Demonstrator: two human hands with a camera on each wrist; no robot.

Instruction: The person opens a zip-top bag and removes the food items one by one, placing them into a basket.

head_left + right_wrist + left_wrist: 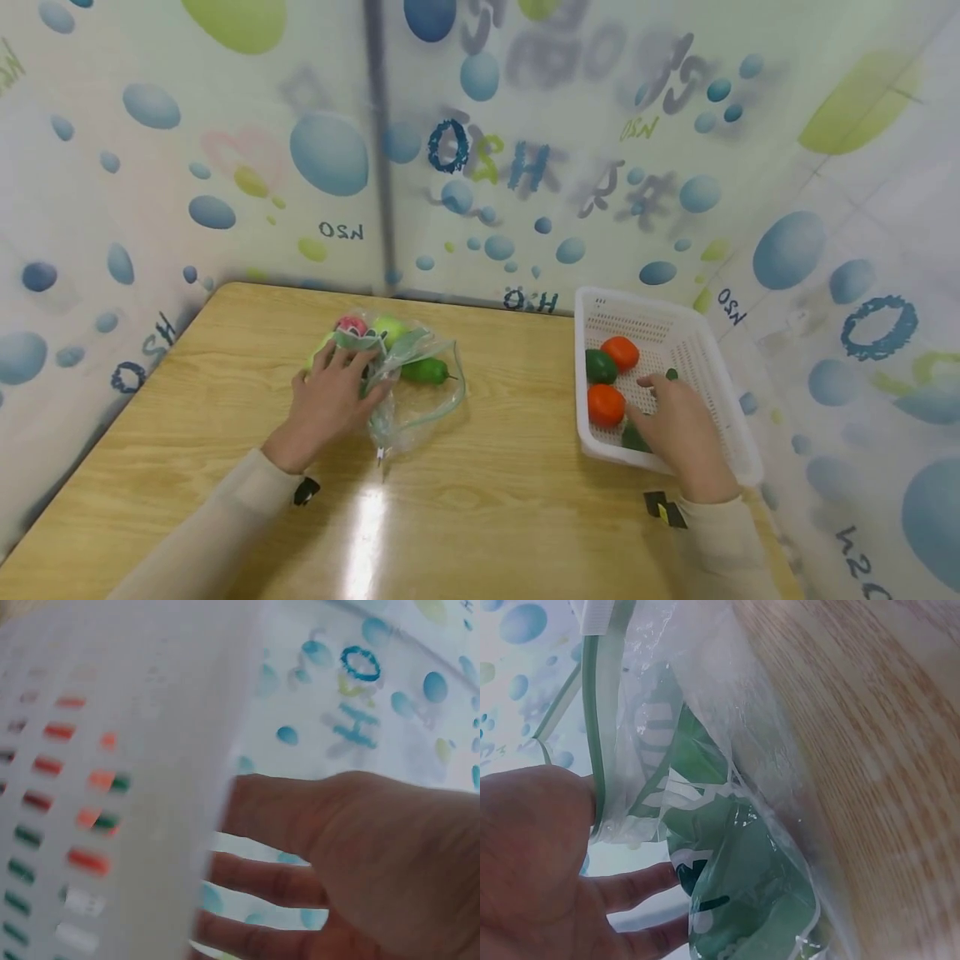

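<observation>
My left hand (326, 408) grips the clear zip bag (431, 412) with green print, its fingers over the top film; the left wrist view shows the zip strip (592, 727) against the thumb. In or under the film are a green pepper (424, 371) with a stem, a light green round fruit (387, 328) and a pinkish-red round item (351, 324). My right hand (682, 425) reaches over the near side of the white basket (738, 417), fingers spread and apart. Nearest its fingers are a red tomato (606, 406) and a dark green vegetable (634, 436), partly hidden.
Another tomato (620, 352) and a dark green rounded vegetable (600, 366) lie along the basket's left side. A small dark green tip (671, 374) shows past the right hand. The wooden table (510, 500) meets printed curtains (480, 242) at the back and sides.
</observation>
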